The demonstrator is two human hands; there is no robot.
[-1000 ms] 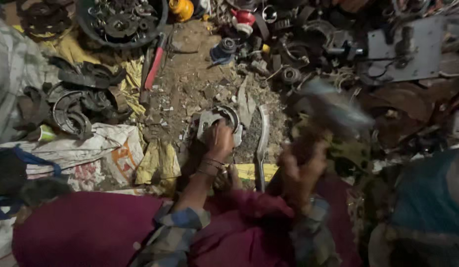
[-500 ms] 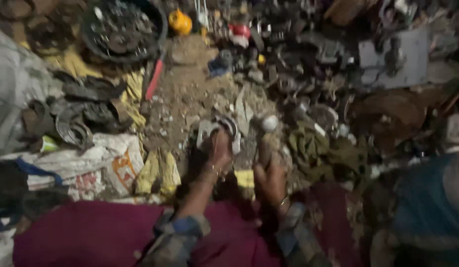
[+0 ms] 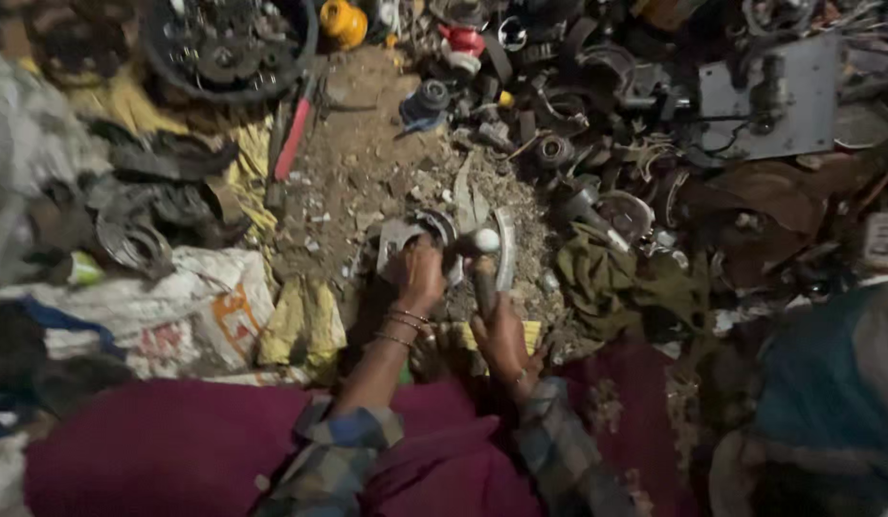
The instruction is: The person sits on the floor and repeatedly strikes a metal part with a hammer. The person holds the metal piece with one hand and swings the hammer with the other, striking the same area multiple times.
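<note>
My left hand [image 3: 420,276], with thin bangles at the wrist, presses down on a grey metal part [image 3: 398,237] lying on the dirt floor. A hammer [image 3: 484,260] is gripped in my right hand [image 3: 499,337], which holds the wooden handle low down. The shiny hammer head rests on the metal part just right of my left fingers. A curved metal strip [image 3: 505,247] lies next to the hammer on its right. My plaid sleeves and a maroon cloth [image 3: 176,450] over my lap fill the bottom of the view.
Scrap metal lies all around: a black tub [image 3: 224,43] of parts at the top left, a red-handled tool [image 3: 293,139], a grey plate [image 3: 769,96] at the top right, an olive rag [image 3: 626,278], white sacks [image 3: 176,306] at the left, a yellow cloth [image 3: 305,321].
My right hand was raised with the hammer blurred at the right a second ago. It has swung down, and the hammer head now sits on the part beside my left hand.
</note>
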